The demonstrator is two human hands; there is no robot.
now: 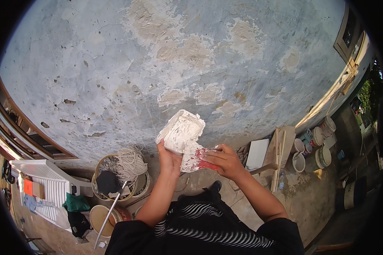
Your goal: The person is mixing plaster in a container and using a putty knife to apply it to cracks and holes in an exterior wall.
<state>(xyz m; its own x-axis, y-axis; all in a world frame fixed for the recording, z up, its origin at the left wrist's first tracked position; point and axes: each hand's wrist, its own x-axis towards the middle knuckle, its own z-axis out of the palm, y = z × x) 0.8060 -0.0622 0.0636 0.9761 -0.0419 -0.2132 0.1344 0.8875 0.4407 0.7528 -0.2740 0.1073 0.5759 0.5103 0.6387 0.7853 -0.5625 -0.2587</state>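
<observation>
Held up before the wall, centre of view: one shallow tray (178, 128), thickly coated in white paste, long axis seemingly slanting away to the right. Clasped at the near edge by the left hand (170, 162), the nearer of the two hands, thumb up along the side. Pinched between thumb and fingers of the right hand (228, 163): one flat scraper (191, 158), red at the gripped end, paste-smeared elsewhere, pointing leftward and overlapping the tray's near right corner; contact hard to tell. Behind: blue-grey wall (111, 85), chipped and cracked, with rough beige patches. Below: bare grey floor (253, 202), stained in places. To the left: string mop head (132, 163) over a wide tub, white slatted chair (55, 193) bearing an orange box (28, 187), green cloth (76, 203). To the right: leaning boards (258, 154), clear bottle (281, 180), grouped buckets (323, 157). Upper right: window frame (343, 43).
</observation>
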